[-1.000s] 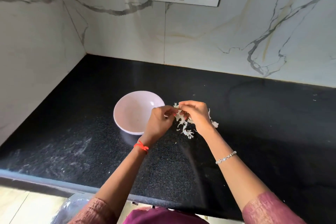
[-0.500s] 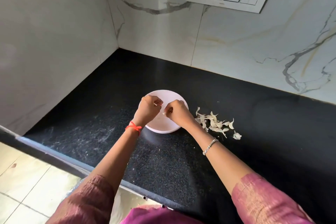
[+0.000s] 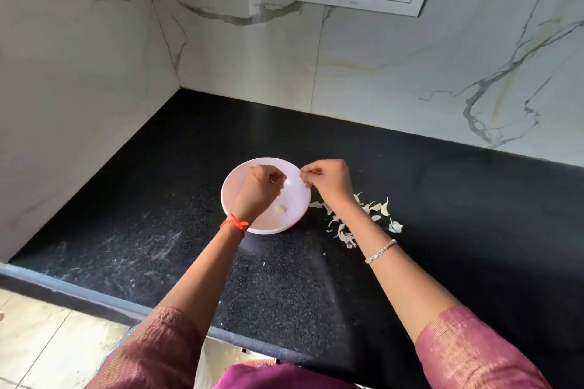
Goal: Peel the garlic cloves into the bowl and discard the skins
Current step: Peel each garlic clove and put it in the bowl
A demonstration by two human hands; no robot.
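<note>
One peeled clove (image 3: 280, 208) lies in your bowl (image 3: 230, 196), the skins (image 3: 376, 208) not yet discarded beside it; your right hand (image 3: 330, 178) pinches a pale scrap (image 3: 304, 184), and I cannot tell what your curled left hand (image 3: 259, 189) holds.

Open counter (image 3: 142, 230) left of bowl (image 3: 292, 197)

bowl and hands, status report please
Left hand curled over the bowl, contents unclear; right hand pinches a skin scrap at the rim. One peeled clove in the bowl. Loose skins on the counter beside it, nothing blocking.
</note>
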